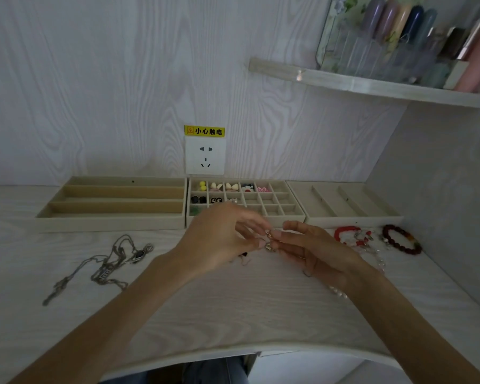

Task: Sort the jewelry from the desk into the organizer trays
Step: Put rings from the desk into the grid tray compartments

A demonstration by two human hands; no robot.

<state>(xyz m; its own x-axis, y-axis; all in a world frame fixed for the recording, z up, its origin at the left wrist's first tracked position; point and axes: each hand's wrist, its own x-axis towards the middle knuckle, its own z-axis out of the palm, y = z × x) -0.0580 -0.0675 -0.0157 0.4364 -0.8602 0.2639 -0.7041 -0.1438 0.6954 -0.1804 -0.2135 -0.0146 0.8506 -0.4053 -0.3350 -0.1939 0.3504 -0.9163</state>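
My left hand (222,239) and my right hand (313,250) meet above the desk's middle, both pinching a small gold earring (269,241) between their fingertips. Behind them stands the grid tray (291,209), with several earrings in its back cells. A long-slot tray (111,217) sits to the left and a three-slot tray (355,217) to the right, both holding nothing I can see. Silver necklaces (108,264) lie tangled at the left. Red bracelets (347,234) and a dark beaded bracelet (402,239) lie at the right. A small earring (243,257) lies under my left hand.
A wall socket (205,156) with a yellow warning label is on the back wall. A shelf (372,87) with bottles hangs at the upper right. A side wall closes the desk's right end. The desk's front edge (233,353) curves near me.
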